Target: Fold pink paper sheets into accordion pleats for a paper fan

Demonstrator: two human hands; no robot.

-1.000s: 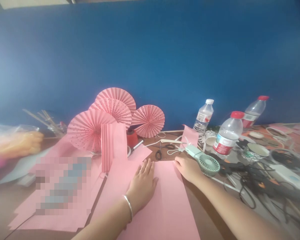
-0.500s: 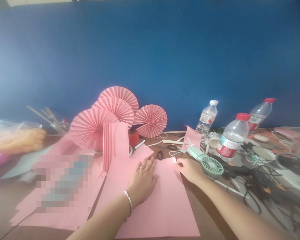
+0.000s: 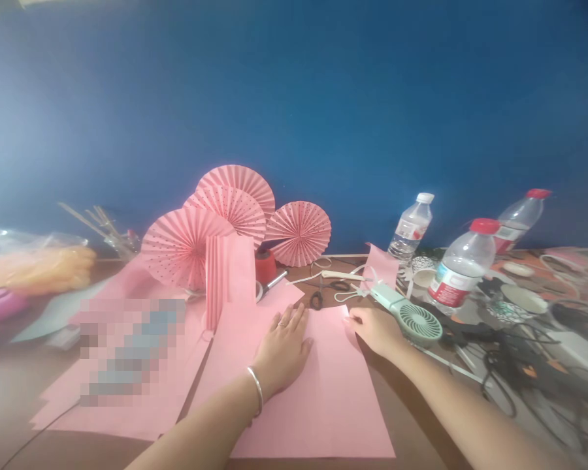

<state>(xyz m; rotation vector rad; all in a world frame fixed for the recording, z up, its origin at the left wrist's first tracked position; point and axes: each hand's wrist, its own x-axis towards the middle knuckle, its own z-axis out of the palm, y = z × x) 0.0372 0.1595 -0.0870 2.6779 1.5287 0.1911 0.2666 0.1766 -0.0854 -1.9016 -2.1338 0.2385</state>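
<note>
My left hand point(image 3: 285, 346) lies flat on a sheet of pink paper point(image 3: 318, 418), its fingers pointing away from me. A ring and a silver bracelet are on it. At the sheet's far right corner, my right hand point(image 3: 376, 329) is closed in a pinch on the paper edge. A small white patch shows by those fingertips; what it is I cannot make out. Just beyond the sheet lie black-handled scissors point(image 3: 316, 300). A pleated pink paper strip point(image 3: 215, 281) stands behind the sheet's far left corner.
Round pleated pink paper fans point(image 3: 298, 234) lean against the blue wall point(image 3: 294, 98). On the right are a green handheld fan point(image 3: 420, 321), a red-capped bottle point(image 3: 463, 267), more bottles and tangled cables point(image 3: 509, 365). More pink paper point(image 3: 122, 418) and a plastic bag point(image 3: 44, 264) are on the left.
The view has shifted slightly, so everything sits a little further right and higher. Both hands keep almost the same place on the paper.
</note>
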